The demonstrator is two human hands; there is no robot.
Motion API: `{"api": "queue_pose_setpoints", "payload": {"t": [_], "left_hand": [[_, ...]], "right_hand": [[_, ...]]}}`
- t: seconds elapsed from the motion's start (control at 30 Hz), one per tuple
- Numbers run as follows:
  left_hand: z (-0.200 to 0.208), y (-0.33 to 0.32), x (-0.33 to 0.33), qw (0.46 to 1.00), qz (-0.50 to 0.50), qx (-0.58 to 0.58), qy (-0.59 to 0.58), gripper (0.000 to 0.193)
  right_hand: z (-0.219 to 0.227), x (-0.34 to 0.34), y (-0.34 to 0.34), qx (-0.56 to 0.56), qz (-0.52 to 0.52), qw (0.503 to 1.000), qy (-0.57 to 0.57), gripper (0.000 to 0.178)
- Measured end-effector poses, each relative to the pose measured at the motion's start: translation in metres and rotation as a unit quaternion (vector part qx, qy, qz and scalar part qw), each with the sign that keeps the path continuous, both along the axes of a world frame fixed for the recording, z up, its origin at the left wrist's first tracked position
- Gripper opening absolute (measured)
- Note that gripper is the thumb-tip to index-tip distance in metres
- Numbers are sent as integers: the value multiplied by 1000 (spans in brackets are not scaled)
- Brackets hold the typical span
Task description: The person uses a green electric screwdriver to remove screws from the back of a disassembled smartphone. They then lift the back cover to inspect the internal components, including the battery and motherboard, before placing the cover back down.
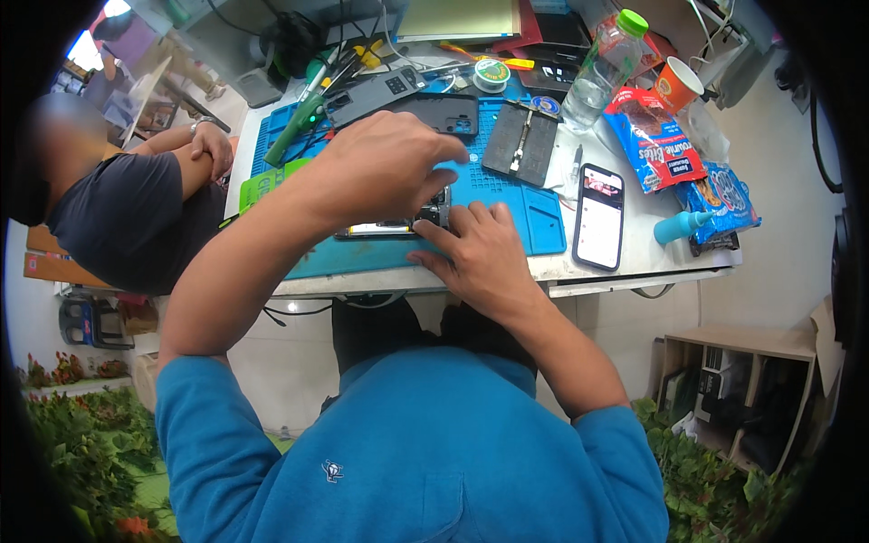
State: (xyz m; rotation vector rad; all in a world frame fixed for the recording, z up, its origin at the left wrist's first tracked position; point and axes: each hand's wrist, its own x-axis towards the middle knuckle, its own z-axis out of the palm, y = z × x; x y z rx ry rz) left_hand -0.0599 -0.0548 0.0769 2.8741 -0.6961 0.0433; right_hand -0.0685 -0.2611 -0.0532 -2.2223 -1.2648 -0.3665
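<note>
An opened phone (369, 230) with its inner parts bare lies at the front of the blue repair mat (344, 258). Across its right end, the fingers of my right hand (484, 258) curl and grip it against the mat. My left hand (387, 167) hovers just above the phone, its fingers bent in toward each other as in a pinch. Whatever they hold, if anything, is hidden behind the hand. Behind it on the mat lie a dark phone frame (453, 115) and a grey back cover (380, 97). A black phone-holding jig (522, 143) sits farther right.
A lit phone (599, 217) lies right of the mat, near snack packets (654, 136), a blue dropper bottle (681, 226), a water bottle (605, 72) and a paper cup (677, 86). Left are a green-handled tool (294, 134) and a seated person (127, 199) with folded arms. A solder spool (491, 75) stands behind.
</note>
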Motion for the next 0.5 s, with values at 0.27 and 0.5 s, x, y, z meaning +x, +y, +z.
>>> {"api": "queue_pose_setpoints", "payload": {"t": [0.27, 0.5], "left_hand": [[-1, 6, -7, 997, -42, -54, 21, 38], [-40, 16, -24, 948, 31, -312, 53, 59]], "right_hand": [[-1, -2, -8, 67, 11, 996, 49, 30], [3, -2, -5, 104, -56, 991, 68, 35]]}}
